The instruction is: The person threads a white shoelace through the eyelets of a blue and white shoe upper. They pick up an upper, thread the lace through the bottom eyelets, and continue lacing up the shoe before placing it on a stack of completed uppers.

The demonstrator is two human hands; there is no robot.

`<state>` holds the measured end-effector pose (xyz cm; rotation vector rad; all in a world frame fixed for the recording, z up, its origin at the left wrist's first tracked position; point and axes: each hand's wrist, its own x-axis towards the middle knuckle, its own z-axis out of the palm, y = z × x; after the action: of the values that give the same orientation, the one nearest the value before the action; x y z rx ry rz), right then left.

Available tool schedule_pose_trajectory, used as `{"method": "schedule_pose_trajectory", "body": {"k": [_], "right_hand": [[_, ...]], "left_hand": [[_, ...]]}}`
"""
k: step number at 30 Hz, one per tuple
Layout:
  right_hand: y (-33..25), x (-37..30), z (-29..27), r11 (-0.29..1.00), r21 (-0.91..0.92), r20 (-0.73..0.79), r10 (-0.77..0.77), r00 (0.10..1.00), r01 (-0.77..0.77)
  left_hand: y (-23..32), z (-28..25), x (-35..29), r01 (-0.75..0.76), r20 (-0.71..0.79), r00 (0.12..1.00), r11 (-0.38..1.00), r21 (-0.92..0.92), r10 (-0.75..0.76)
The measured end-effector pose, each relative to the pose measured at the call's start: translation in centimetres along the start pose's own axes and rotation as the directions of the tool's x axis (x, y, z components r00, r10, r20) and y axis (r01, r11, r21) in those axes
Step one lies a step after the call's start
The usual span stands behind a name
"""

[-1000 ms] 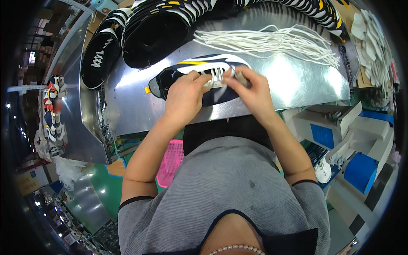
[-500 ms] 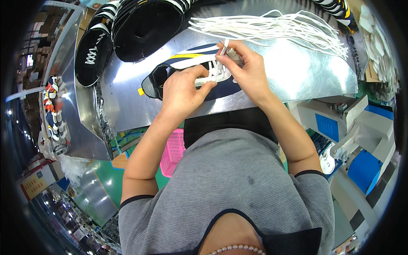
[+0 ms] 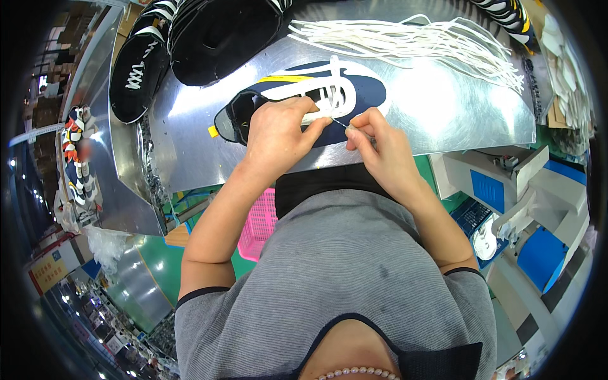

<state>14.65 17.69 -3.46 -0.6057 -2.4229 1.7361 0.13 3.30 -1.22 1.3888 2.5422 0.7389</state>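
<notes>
On the metal table a navy shoe upper (image 3: 370,92) with white and yellow stripes lies on its side, toe to the right. A white lace (image 3: 334,68) runs through its eyelets, one part standing up toward the far side. My left hand (image 3: 277,132) grips the shoe at the lacing, thumb near the eyelet edge and fingers over the opening. Just right of it, my right hand (image 3: 387,152) is closed around a thin metal hook tool (image 3: 339,122). The tool's slim shaft points at the near eyelet row by my left thumb; its tip is hard to make out.
A bundle of loose white laces (image 3: 405,41) lies at the back of the metal table (image 3: 456,120). Black shoe uppers (image 3: 221,44) are stacked back left, with more shoes (image 3: 506,19) at the back right. A pink basket (image 3: 256,225) stands below the table edge.
My right hand has come down and nearer, from the far side of the lacing to the near eyelet row. It has let go of the lace. My left hand stays on the shoe.
</notes>
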Motion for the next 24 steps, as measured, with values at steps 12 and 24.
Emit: {"method": "schedule_pose_trajectory", "body": {"k": [12, 24], "right_hand": [[-0.4, 1.8, 3.0, 0.949, 0.279, -0.026, 0.161, 0.987, -0.148], [-6.2, 2.6, -3.0, 0.776, -0.120, 0.052, -0.618, 0.784, 0.619]], "left_hand": [[0.4, 1.3, -1.9, -0.245, -0.123, 0.964, 0.967, -0.076, 0.235], [0.6, -0.3, -3.2, -0.359, -0.174, 0.898, 0.903, 0.237, 0.403]]}}
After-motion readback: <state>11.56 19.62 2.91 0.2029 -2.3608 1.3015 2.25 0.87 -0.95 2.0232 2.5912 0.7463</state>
